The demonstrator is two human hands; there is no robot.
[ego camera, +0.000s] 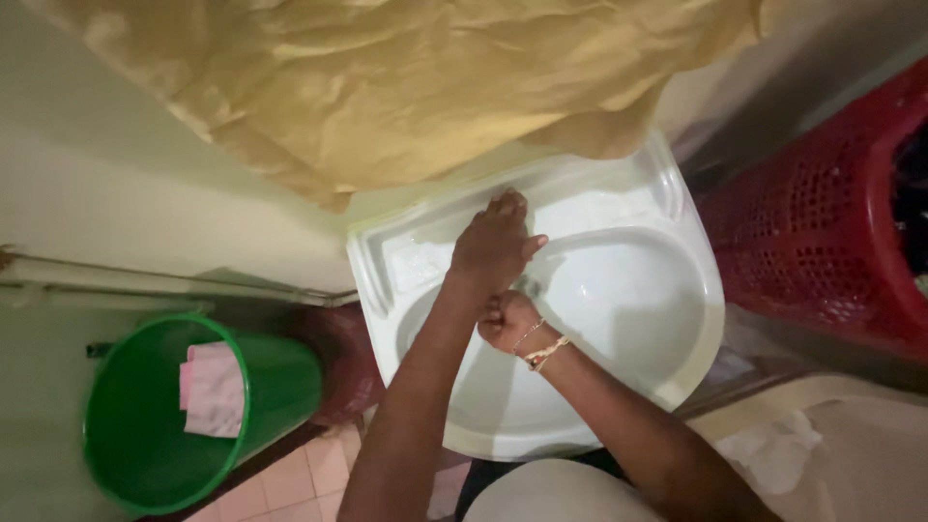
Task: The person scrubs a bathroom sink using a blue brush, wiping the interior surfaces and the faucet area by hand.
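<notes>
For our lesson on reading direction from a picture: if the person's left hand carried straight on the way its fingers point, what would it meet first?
The left hand points toward the back ledge of the white basin; beyond that hangs the tan cloth, which it would probably meet first, though depth is unclear.

The place was a small home bathroom or washroom, plain and a little worn. A white ceramic washbasin (619, 319) was fixed against a pale painted wall (116, 174), with thin pipes (174, 282) running along that wall and pinkish floor tiles (300, 483) below. A green plastic bucket (280, 387) stood on the floor beside the basin, a red perforated laundry basket (812, 232) sat on its other side, and a tan cloth (406, 77) hung above.
</notes>
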